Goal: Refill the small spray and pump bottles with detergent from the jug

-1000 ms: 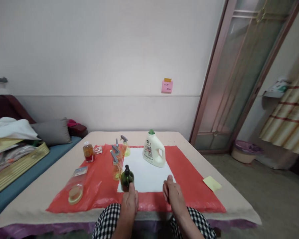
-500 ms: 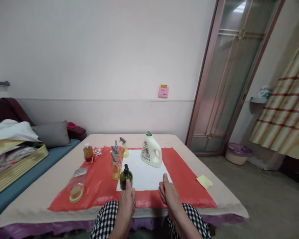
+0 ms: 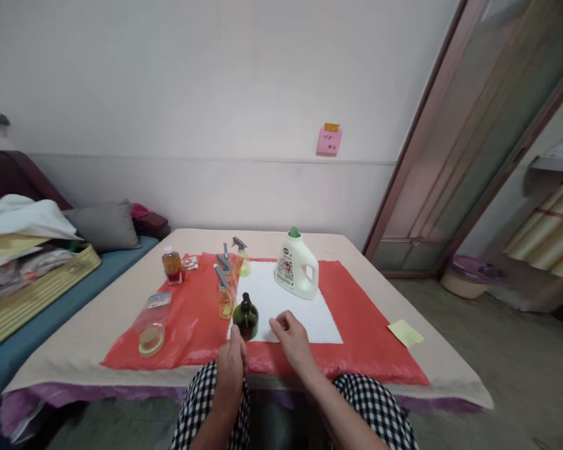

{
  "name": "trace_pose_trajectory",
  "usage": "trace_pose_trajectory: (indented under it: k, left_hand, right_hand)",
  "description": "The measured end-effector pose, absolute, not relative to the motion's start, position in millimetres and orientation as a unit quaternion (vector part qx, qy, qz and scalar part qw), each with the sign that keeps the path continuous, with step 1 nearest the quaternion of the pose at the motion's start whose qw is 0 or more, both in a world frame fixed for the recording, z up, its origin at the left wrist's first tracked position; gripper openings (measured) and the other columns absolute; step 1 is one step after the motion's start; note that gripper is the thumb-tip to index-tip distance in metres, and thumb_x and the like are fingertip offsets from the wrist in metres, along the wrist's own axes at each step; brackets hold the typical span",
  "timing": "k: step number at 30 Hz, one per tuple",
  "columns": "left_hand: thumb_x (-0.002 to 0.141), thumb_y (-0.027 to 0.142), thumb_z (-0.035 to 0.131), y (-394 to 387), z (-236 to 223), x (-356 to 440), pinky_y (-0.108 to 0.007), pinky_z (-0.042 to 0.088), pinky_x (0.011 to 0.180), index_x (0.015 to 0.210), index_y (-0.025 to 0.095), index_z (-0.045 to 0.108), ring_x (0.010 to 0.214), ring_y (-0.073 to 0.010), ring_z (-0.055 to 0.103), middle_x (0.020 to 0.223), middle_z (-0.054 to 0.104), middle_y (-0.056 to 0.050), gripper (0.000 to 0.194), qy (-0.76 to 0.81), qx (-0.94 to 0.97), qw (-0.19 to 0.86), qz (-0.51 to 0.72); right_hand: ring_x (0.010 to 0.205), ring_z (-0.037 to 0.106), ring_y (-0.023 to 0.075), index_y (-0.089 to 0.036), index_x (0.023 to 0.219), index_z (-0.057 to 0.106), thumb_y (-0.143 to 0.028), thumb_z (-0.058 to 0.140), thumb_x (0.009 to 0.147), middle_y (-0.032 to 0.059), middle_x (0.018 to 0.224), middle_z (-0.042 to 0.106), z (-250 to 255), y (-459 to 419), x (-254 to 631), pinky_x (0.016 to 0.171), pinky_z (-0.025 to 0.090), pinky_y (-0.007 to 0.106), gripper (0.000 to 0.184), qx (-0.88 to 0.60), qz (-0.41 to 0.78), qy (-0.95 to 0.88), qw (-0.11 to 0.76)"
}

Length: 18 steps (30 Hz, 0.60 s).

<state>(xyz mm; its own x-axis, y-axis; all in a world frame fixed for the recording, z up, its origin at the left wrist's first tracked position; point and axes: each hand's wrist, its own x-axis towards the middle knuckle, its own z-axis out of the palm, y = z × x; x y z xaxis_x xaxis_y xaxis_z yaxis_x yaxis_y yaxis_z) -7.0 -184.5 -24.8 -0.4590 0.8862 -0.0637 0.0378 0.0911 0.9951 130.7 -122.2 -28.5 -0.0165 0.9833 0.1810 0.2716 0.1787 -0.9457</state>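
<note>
A dark green pump bottle stands on the white sheet's front left corner. My left hand is just in front of it, its loosely extended fingers holding nothing I can see. Over the white sheet, right of the bottle and apart from it, is my right hand, empty, with thumb and loosely bent fingers apart. Further back stands a pale green jug with a green cap, its handle to the right. Behind the pump bottle are orange spray bottles with grey triggers and a yellow spray bottle.
Red plastic lies under the sheet. At left are a bottle of red and amber liquid, a small packet, a clear pouch and a tape roll. A yellow paper lies at right; a pink note is on the wall.
Both fists with raised thumbs have loosened. My right hand has moved left and inward toward the pump bottle. The view has tilted down slightly, and the bottles stay in place on the sheet.
</note>
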Motion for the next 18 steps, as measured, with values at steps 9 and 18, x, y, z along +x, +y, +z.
trace_pose_trajectory:
  k: [9, 18]
  left_hand:
    - [0.081, 0.073, 0.051, -174, -35, -16, -0.029, 0.038, 0.057, 0.066, 0.02, 0.053, 0.055, -0.0154, 0.045, 0.057, 0.047, 0.004, 0.055, 0.639, 0.391, 0.34, 0.568]
    - [0.071, 0.043, 0.072, -127, -32, -12, -0.053, 0.047, 0.099, 0.128, 0.015, 0.053, 0.118, -0.0364, 0.059, 0.126, 0.062, -0.019, 0.066, 0.666, 0.528, 0.064, 0.522]
  right_hand:
    - [0.109, 0.059, 0.0279, -0.02, 0.107, 0.065, -0.03, 0.071, 0.07, 0.0108, 0.113, 0.069, -58, -64, 52, 0.095, 0.044, 0.04, 0.038, -0.532, 0.338, -0.644, 0.435]
    - [0.088, 0.058, 0.0202, -0.022, 0.084, 0.065, -0.035, 0.073, 0.075, 0.0025, 0.088, 0.067, -1, -54, 88, 0.084, 0.044, 0.033, 0.019, -0.504, 0.287, -0.646, 0.497]
